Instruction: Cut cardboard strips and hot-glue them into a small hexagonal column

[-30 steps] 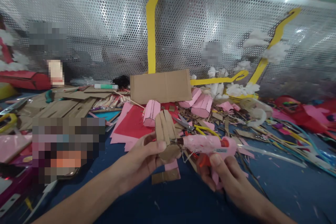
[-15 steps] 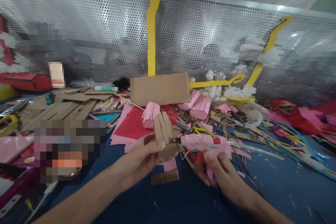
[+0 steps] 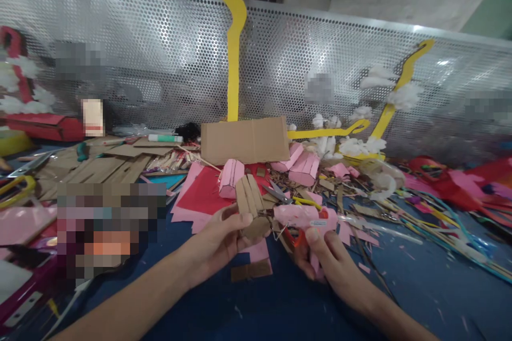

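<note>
My left hand (image 3: 224, 234) is closed around a small brown cardboard piece (image 3: 248, 194), made of folded strips with a rounded end facing me. In my right hand (image 3: 326, 253) is a pink hot glue gun (image 3: 298, 217), gripped by its handle. Its nozzle points left and sits at the cardboard piece's right edge; whether they touch I cannot tell. A clear glue stick (image 3: 380, 230) sticks out behind the gun. Below the hands lies a flat cardboard strip (image 3: 251, 270) beside a pink paper scrap (image 3: 262, 251). Scissors (image 3: 280, 192) with yellow handles rest just behind the gun.
Pink faceted paper shapes (image 3: 304, 168) and a cardboard box (image 3: 245, 141) with a tall yellow hook-shaped strip (image 3: 233, 69) stand behind. Red paper (image 3: 204, 189) lies under one shape. Cardboard sheets (image 3: 108, 168) are piled left, sticks and tubing (image 3: 452, 229) right. A perforated metal panel (image 3: 160, 53) closes the back.
The view has tilted slightly upward, so the scene sits a little lower. Both hands keep their hold, and the glue gun stays at the cardboard piece with little visible movement.
</note>
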`<control>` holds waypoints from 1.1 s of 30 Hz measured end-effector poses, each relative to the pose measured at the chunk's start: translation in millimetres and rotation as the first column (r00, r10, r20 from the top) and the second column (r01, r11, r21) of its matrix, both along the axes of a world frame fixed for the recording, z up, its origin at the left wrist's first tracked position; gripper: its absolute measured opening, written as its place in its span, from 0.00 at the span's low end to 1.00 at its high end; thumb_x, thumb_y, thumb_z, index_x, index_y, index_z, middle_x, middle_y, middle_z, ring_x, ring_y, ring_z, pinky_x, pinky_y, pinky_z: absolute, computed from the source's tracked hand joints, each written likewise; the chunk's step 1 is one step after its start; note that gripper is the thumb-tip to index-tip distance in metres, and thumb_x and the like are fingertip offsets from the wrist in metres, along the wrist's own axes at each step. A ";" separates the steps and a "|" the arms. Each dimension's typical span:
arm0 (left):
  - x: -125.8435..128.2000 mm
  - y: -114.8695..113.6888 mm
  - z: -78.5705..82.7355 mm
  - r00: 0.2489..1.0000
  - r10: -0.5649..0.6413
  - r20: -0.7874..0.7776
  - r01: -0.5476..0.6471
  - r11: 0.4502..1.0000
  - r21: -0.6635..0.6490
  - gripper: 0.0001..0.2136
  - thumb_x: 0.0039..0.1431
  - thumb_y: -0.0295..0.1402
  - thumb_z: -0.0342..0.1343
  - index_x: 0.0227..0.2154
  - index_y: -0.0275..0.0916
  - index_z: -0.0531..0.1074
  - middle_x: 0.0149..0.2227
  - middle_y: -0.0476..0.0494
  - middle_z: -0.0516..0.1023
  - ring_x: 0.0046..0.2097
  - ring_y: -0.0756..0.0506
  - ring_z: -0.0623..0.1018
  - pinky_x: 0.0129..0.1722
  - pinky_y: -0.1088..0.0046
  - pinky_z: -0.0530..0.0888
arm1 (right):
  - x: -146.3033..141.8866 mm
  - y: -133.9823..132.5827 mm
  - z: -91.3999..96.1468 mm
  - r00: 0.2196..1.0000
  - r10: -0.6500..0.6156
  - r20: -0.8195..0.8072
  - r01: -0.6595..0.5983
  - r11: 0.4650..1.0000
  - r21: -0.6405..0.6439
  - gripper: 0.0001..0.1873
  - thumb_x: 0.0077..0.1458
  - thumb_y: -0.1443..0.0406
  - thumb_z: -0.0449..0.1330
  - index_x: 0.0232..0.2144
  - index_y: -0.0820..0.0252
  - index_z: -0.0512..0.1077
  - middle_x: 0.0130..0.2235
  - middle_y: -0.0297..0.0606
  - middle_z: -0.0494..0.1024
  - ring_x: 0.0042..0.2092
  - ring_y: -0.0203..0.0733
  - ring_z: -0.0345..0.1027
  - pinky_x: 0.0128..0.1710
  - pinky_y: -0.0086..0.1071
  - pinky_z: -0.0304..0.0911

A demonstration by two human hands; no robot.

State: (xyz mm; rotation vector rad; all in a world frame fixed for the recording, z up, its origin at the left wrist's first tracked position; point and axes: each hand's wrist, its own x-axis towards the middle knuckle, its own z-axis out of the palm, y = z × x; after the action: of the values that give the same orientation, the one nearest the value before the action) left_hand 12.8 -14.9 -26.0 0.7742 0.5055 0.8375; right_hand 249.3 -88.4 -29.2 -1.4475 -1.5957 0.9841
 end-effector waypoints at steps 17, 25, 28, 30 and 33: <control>-2.6 -0.9 4.9 1.000 -0.016 0.021 0.017 0.999 -0.050 0.25 0.51 0.34 0.76 0.51 0.34 0.78 0.47 0.34 0.86 0.47 0.39 0.86 0.51 0.65 0.80 | 6.7 -0.6 -5.4 0.998 -0.009 0.060 0.009 1.000 0.002 0.40 0.70 0.37 0.43 0.19 0.57 0.69 0.19 0.33 0.67 0.24 0.38 0.59 0.28 0.34 0.59; -2.3 0.0 3.4 0.999 -0.022 0.032 0.023 0.999 -0.043 0.27 0.48 0.33 0.78 0.50 0.34 0.78 0.48 0.33 0.85 0.47 0.38 0.86 0.51 0.65 0.80 | 7.7 0.4 -7.9 0.999 0.006 0.031 -0.006 1.000 0.004 0.40 0.70 0.38 0.43 0.19 0.57 0.70 0.20 0.33 0.67 0.22 0.37 0.57 0.24 0.33 0.54; -1.9 0.0 4.5 0.999 -0.013 0.034 0.015 0.998 -0.057 0.27 0.47 0.33 0.78 0.50 0.34 0.78 0.48 0.33 0.85 0.46 0.38 0.86 0.50 0.66 0.80 | 7.9 0.1 -8.2 1.000 -0.002 0.028 0.002 1.000 0.003 0.40 0.70 0.38 0.43 0.19 0.57 0.70 0.20 0.33 0.67 0.22 0.37 0.57 0.25 0.34 0.53; -1.7 -0.3 5.6 0.999 -0.014 0.044 0.017 0.998 -0.053 0.26 0.46 0.33 0.79 0.48 0.34 0.78 0.47 0.33 0.85 0.46 0.38 0.86 0.50 0.66 0.80 | 8.2 0.2 -8.5 0.999 -0.006 0.037 0.006 1.000 0.000 0.40 0.70 0.38 0.43 0.19 0.57 0.69 0.20 0.33 0.67 0.23 0.37 0.57 0.25 0.34 0.52; -1.7 -0.2 5.9 0.998 -0.020 0.053 0.022 0.999 -0.038 0.26 0.47 0.32 0.78 0.48 0.34 0.78 0.47 0.34 0.85 0.46 0.38 0.86 0.50 0.64 0.81 | 8.2 0.4 -8.1 0.998 0.002 0.058 -0.002 1.000 -0.003 0.41 0.71 0.38 0.42 0.18 0.57 0.69 0.20 0.33 0.67 0.23 0.38 0.58 0.25 0.34 0.52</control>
State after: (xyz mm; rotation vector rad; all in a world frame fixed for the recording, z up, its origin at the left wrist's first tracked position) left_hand 11.2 -15.1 -20.1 0.7189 0.4652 0.8242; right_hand 257.5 -88.1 -37.3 -1.4893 -1.6379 0.9538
